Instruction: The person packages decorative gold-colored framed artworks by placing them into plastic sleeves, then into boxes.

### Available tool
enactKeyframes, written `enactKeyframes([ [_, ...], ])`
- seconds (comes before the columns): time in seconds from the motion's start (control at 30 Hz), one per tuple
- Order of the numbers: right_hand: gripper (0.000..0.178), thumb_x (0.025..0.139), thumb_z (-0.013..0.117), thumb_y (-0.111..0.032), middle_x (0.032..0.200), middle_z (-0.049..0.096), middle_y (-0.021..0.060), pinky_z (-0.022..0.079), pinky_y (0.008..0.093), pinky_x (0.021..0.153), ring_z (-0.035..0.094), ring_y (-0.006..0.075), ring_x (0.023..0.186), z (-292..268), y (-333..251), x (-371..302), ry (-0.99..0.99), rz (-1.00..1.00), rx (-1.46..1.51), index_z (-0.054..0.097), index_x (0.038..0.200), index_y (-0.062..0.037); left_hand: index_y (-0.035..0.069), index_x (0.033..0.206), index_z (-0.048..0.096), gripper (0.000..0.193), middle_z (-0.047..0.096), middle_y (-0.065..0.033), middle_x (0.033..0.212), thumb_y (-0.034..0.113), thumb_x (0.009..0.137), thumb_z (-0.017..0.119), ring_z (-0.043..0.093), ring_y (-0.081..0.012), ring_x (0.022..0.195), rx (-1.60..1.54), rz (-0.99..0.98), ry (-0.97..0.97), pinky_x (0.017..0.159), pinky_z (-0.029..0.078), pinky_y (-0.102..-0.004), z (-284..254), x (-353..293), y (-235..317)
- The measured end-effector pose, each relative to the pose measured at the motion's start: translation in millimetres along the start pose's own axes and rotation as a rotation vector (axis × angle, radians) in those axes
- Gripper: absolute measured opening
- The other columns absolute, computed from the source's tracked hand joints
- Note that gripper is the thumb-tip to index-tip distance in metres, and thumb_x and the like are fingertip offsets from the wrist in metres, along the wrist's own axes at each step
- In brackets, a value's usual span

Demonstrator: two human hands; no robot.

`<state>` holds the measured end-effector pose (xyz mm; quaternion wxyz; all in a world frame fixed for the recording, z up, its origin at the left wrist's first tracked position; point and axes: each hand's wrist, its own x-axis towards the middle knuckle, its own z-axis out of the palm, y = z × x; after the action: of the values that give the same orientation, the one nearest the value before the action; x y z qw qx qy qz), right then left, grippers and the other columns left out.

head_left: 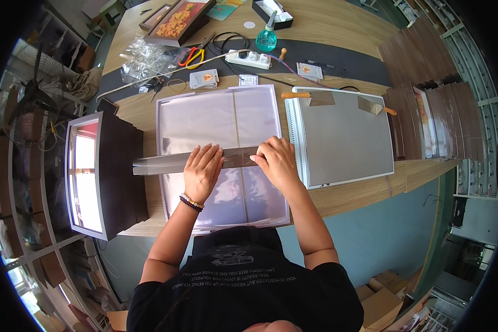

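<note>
A long, narrow dark brown box-like piece (232,159), glossy as if wrapped in clear film, lies across the middle of a flat pale sheet of clear plastic (199,119). Its left end, where loose film (149,164) shows, reaches the stack of dark frames. My left hand (203,169) rests on the piece with its fingers stretched out, pressing from above. At the right end, my right hand (276,157) has thumb and fingers closed in a pinch on the wrapping. Exactly what lies between those fingertips is partly hidden.
Dark frames (122,171) stand at the left. To the right lies a grey plate (348,138) with two wooden-handled scrapers (322,98). Behind are crumpled film (144,61), scissors (195,57), a power strip (249,58) and a green bottle (266,39). More brown frames (448,119) stand far right.
</note>
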<state>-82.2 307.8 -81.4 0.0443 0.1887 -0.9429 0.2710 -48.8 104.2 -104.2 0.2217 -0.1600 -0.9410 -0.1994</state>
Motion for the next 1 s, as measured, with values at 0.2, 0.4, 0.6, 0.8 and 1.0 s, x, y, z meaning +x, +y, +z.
enactKeyframes([
  [0.2,0.018,0.077,0.068,-0.021,0.081,0.052,0.0022,0.036,0.0359,0.077,0.048,0.0220,0.081,-2.5,1.3,1.0,-0.034,0.018,0.037,0.057,0.071,-0.0082,0.006,0.094,0.065,0.017,0.064,-0.0054,0.100,0.013,0.078,0.065,0.059,-0.0213,0.100,0.001,-0.007,0.028,0.094,0.041,-0.0401,-0.3,1.1,-2.0],
  [0.4,0.018,0.078,0.066,-0.020,0.080,0.051,0.0029,0.035,0.0365,0.077,0.048,0.0226,0.081,-0.7,-4.2,-0.5,-0.006,0.005,-0.019,0.055,0.072,-0.0078,0.011,0.089,0.067,0.014,0.065,-0.0001,0.096,0.016,0.076,0.068,0.060,-0.0169,0.095,0.058,-0.015,0.103,0.095,0.038,-0.0390,0.9,0.1,-1.3],
  [0.6,0.017,0.079,0.065,-0.017,0.080,0.051,0.0036,0.035,0.0370,0.076,0.048,0.0231,0.081,1.1,-4.0,0.0,-0.020,0.008,-0.018,0.052,0.073,-0.0076,0.013,0.086,0.067,0.013,0.065,0.0026,0.094,0.019,0.075,0.069,0.060,-0.0139,0.090,0.056,-0.071,0.112,0.098,0.030,-0.0420,-1.3,1.5,1.7],
  [0.8,0.018,0.079,0.065,-0.016,0.079,0.051,0.0044,0.036,0.0369,0.075,0.049,0.0236,0.081,1.8,-2.9,1.8,-0.056,0.032,-0.001,0.051,0.071,-0.0070,0.012,0.090,0.066,0.017,0.063,0.0024,0.087,0.018,0.075,0.069,0.058,-0.0136,0.088,0.084,-0.080,0.002,0.100,0.028,-0.0436,-10.3,13.9,5.0],
  [1.0,0.018,0.079,0.065,-0.016,0.078,0.051,0.0044,0.036,0.0370,0.075,0.050,0.0238,0.080,1.5,-3.5,3.0,-0.062,0.038,0.020,0.052,0.069,-0.0065,0.007,0.094,0.065,0.017,0.063,-0.0061,0.089,0.014,0.078,0.065,0.060,-0.0211,0.091,-0.060,0.008,-0.009,0.093,0.041,-0.0412,-1.2,11.1,-2.8],
])
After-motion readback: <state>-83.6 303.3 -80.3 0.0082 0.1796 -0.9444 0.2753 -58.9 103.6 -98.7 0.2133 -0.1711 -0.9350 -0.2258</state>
